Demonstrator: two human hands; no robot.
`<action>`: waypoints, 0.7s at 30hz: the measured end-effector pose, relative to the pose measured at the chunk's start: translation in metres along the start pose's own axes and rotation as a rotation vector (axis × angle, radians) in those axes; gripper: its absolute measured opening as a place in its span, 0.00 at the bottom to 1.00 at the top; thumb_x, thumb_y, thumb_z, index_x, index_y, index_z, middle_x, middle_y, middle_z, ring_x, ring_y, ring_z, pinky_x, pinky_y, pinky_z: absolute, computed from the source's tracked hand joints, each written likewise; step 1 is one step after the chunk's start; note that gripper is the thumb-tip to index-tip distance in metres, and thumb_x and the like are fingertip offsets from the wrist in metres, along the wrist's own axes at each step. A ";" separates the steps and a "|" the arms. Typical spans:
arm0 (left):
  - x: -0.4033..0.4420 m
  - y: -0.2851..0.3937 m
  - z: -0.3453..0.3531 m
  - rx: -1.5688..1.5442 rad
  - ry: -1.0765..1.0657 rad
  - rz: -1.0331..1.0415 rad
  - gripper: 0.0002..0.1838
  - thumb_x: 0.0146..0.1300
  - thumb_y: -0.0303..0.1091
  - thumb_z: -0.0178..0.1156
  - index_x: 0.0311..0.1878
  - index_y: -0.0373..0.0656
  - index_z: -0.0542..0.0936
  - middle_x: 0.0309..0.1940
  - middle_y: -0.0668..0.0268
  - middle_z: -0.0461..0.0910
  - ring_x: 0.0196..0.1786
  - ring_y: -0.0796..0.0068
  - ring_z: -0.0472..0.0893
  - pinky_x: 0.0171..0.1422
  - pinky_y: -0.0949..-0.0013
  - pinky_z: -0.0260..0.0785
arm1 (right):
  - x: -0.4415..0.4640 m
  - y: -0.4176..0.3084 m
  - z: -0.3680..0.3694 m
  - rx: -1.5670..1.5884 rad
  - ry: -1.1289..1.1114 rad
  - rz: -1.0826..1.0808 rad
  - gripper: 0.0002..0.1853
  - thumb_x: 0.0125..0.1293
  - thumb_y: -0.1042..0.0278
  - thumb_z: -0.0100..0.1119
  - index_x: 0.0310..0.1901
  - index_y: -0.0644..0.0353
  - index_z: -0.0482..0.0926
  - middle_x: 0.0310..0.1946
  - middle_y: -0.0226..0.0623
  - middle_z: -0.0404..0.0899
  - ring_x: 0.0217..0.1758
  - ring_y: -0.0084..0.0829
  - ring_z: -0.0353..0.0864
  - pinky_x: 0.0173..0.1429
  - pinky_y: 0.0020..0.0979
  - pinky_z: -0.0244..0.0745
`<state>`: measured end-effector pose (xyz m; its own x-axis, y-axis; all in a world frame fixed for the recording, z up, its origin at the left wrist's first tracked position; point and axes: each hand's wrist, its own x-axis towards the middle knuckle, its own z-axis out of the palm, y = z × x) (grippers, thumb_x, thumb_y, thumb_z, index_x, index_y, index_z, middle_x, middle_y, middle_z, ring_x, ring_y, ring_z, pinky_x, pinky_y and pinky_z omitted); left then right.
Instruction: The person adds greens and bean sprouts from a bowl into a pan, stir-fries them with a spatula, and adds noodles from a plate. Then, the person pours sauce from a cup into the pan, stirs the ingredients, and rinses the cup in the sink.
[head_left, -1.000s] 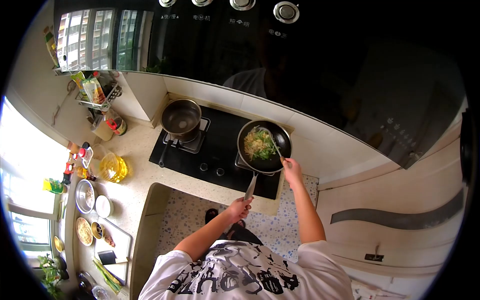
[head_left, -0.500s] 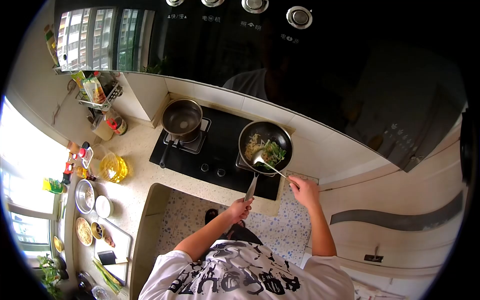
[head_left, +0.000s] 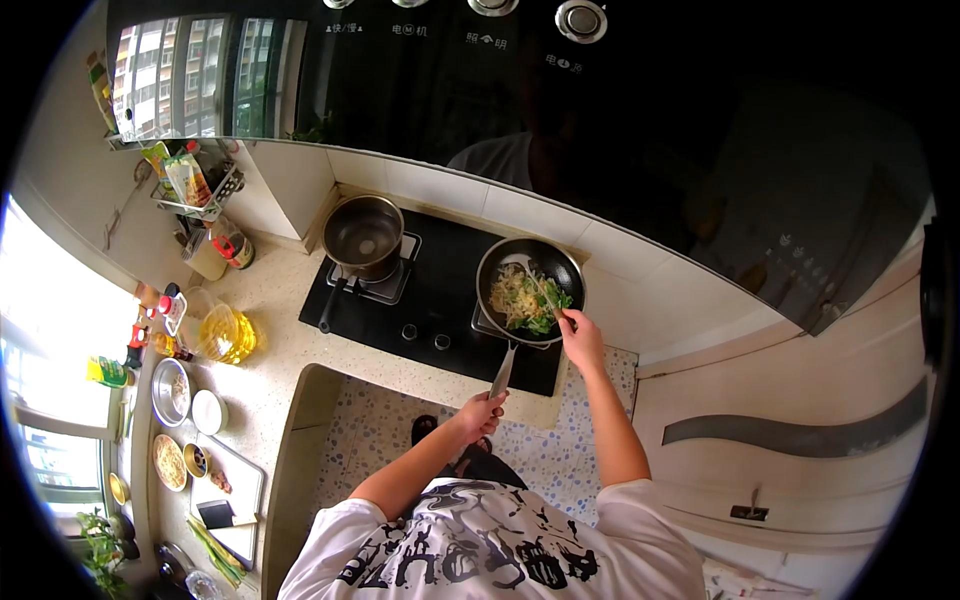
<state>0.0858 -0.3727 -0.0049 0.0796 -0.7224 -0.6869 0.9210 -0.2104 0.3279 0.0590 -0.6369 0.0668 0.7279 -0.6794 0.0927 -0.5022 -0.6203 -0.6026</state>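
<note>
Wok [head_left: 488, 262] w/ mixed veg [head_left: 530, 298] inside

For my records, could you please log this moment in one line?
left hand grips silver metal handle of round black pan | right hand holds long metal utensil in green-yellow food

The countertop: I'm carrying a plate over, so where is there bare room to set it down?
The countertop is bare between the cooktop and the jug of yellow liquid, and again between the white bowl and the curved inner edge. It is crowded by the window, with bottles, the metal bowl and the cutting board.
</note>
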 end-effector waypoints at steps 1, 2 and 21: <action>-0.001 0.001 0.001 -0.002 -0.007 0.000 0.19 0.80 0.44 0.53 0.68 0.51 0.70 0.25 0.79 0.58 0.21 0.87 0.53 0.23 0.78 0.46 | -0.002 0.002 0.002 -0.002 -0.015 0.020 0.15 0.72 0.59 0.62 0.55 0.53 0.84 0.42 0.46 0.87 0.44 0.47 0.87 0.49 0.42 0.79; -0.003 0.002 0.001 -0.004 -0.013 -0.001 0.19 0.80 0.44 0.53 0.68 0.51 0.70 0.25 0.79 0.58 0.21 0.87 0.53 0.24 0.78 0.46 | -0.006 0.004 0.003 -0.003 -0.030 0.039 0.15 0.71 0.58 0.62 0.55 0.53 0.84 0.43 0.46 0.87 0.46 0.48 0.86 0.50 0.43 0.79; -0.005 0.005 0.005 0.028 -0.009 -0.029 0.18 0.80 0.43 0.52 0.67 0.52 0.69 0.26 0.79 0.59 0.22 0.87 0.54 0.24 0.78 0.46 | -0.063 0.008 -0.076 -0.167 -0.113 0.104 0.16 0.70 0.58 0.63 0.56 0.50 0.84 0.40 0.45 0.88 0.41 0.44 0.87 0.46 0.40 0.80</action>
<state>0.0880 -0.3732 0.0029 0.0500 -0.7215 -0.6906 0.9116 -0.2495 0.3266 -0.0265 -0.6284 0.1161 0.7108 -0.7010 -0.0581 -0.6410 -0.6115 -0.4640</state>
